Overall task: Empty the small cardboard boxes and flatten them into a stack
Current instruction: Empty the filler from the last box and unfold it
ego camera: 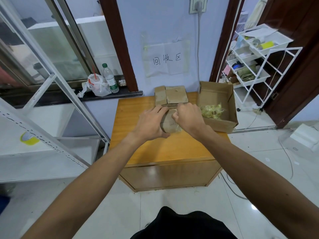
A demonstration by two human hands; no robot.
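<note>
A person's left hand [150, 123] grips a small brown cardboard box [170, 125] near the middle of the orange-topped wooden bench [172, 147], fingers over its top. The right hand [188, 118], curled tight, pinches a strip of clear tape [178, 128] on the box. Flattened brown cardboard pieces [170, 96] lie stacked at the far edge. A larger open cardboard carton [217, 94] at the far right corner holds crumpled yellowish tape [211, 111].
</note>
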